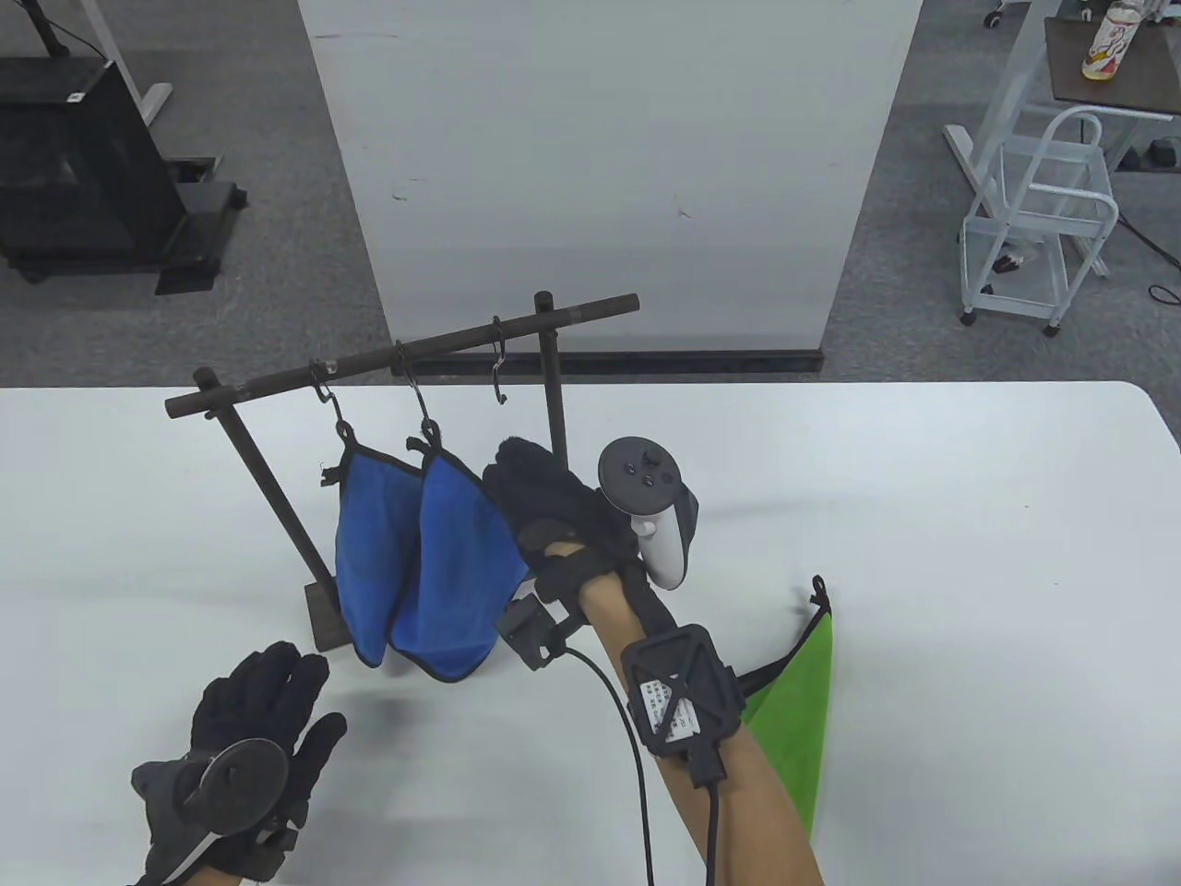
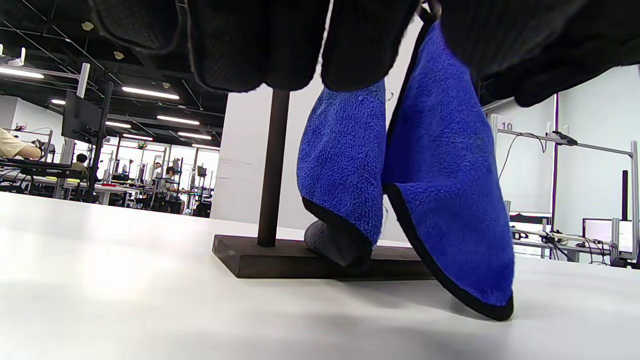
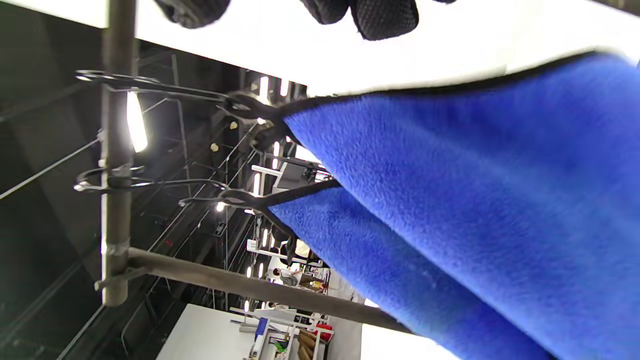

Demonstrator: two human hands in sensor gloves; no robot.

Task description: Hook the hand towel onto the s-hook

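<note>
A dark rack bar [image 1: 406, 355] carries three S-hooks. One blue towel [image 1: 364, 554] hangs from the left hook [image 1: 325, 388] and a second blue towel [image 1: 457, 572] from the middle hook [image 1: 413, 388]. The right hook [image 1: 499, 365] is bare. A green towel [image 1: 798, 711] with a black loop [image 1: 817, 591] lies flat on the table, partly under my right forearm. My right hand [image 1: 530, 489] is raised just right of the second blue towel and holds nothing; its fingertips [image 3: 382, 17] are clear of the towel [image 3: 475, 175]. My left hand [image 1: 263, 701] lies open on the table in front of the rack.
The rack's flat base [image 1: 325, 618] and two posts stand on the white table [image 1: 923, 517]; the right post [image 1: 554, 388] is just behind my right hand. A white partition [image 1: 600, 166] stands behind the table. In the left wrist view both towels [image 2: 445, 200] hang close ahead.
</note>
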